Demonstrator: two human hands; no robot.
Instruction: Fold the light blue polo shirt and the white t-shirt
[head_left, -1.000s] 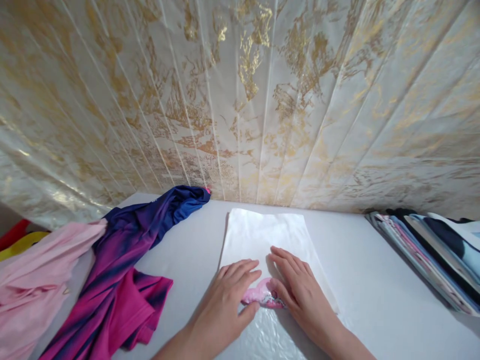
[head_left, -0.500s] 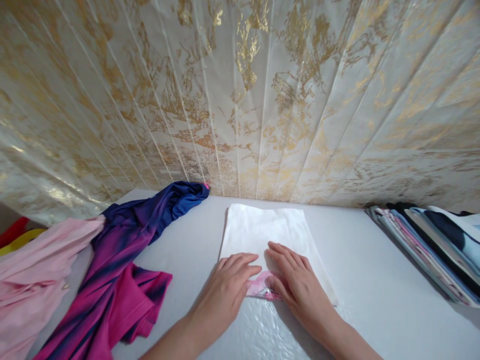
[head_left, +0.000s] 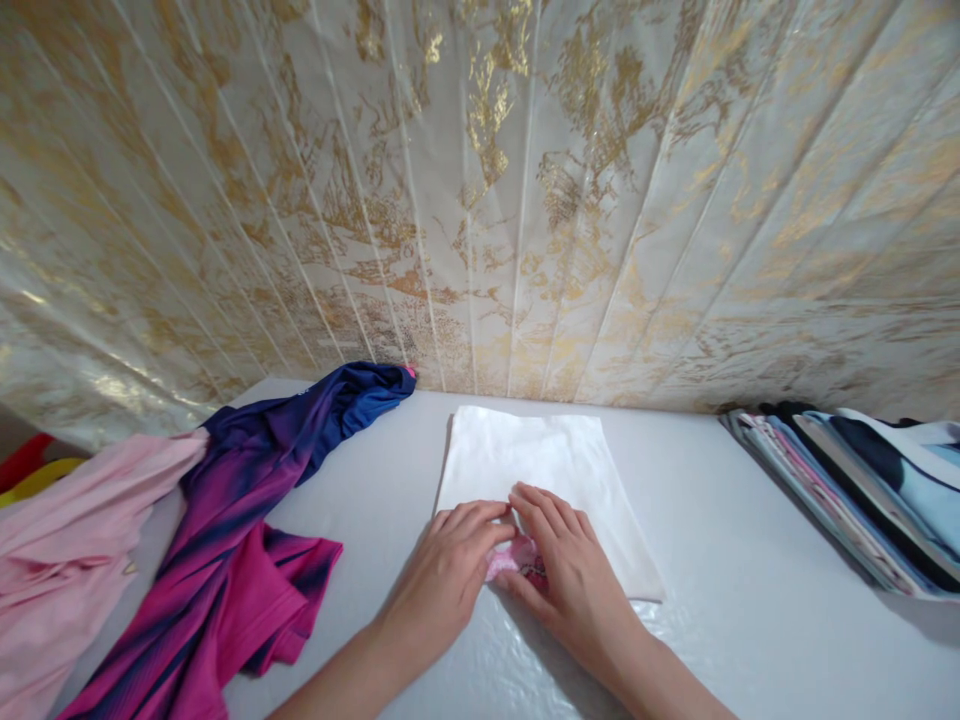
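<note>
A folded white garment (head_left: 534,462) lies flat on the white table (head_left: 697,520), its far edge close to the wall. My left hand (head_left: 448,572) and my right hand (head_left: 564,572) rest on its near edge, side by side, fingertips nearly touching. Both hands lie flat with fingers stretched out. Between them shows a small pink printed patch (head_left: 517,560) of the garment, partly covered by the fingers.
A blue-to-magenta shirt (head_left: 247,530) sprawls at the left, with a pale pink garment (head_left: 67,560) beside it hanging off the table edge. A stack of folded clothes (head_left: 862,490) sits at the right. A gold-marbled wall covering (head_left: 480,200) backs the table.
My hands have drawn closer together, covering more of the pink patch. The view has shifted slightly.
</note>
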